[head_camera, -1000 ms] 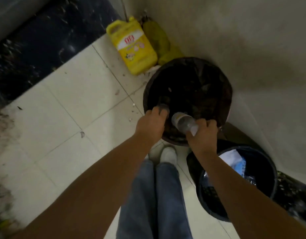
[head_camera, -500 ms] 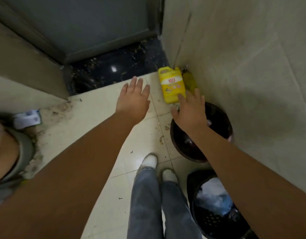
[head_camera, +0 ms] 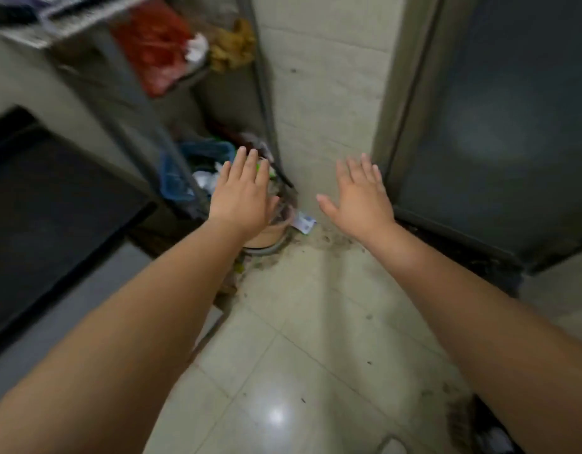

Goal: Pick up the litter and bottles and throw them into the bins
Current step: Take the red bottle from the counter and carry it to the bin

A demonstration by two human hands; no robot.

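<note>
My left hand [head_camera: 242,194] and my right hand [head_camera: 358,194] are both stretched out in front of me, fingers spread, holding nothing. Between them, on the dirty floor at the foot of a tiled wall corner, lies a small white and blue paper wrapper [head_camera: 304,221]. Just under my left hand stands a tan pot [head_camera: 270,234], partly hidden by the hand. Behind that hand a blue basket [head_camera: 178,181] holds white crumpled litter. The bins are out of view.
A metal shelf rack [head_camera: 145,122] stands at the left with a red bag [head_camera: 155,44] and a yellow cloth [head_camera: 232,45] on it. A dark cabinet [head_camera: 54,208] fills the left side. A dark door [head_camera: 499,126] is on the right. Dirt lies along the wall base.
The view has swung left, away from the bins and yellow jug, to the shelf corner. The bottle held one second ago has left my right hand. Both hands are now spread open.
</note>
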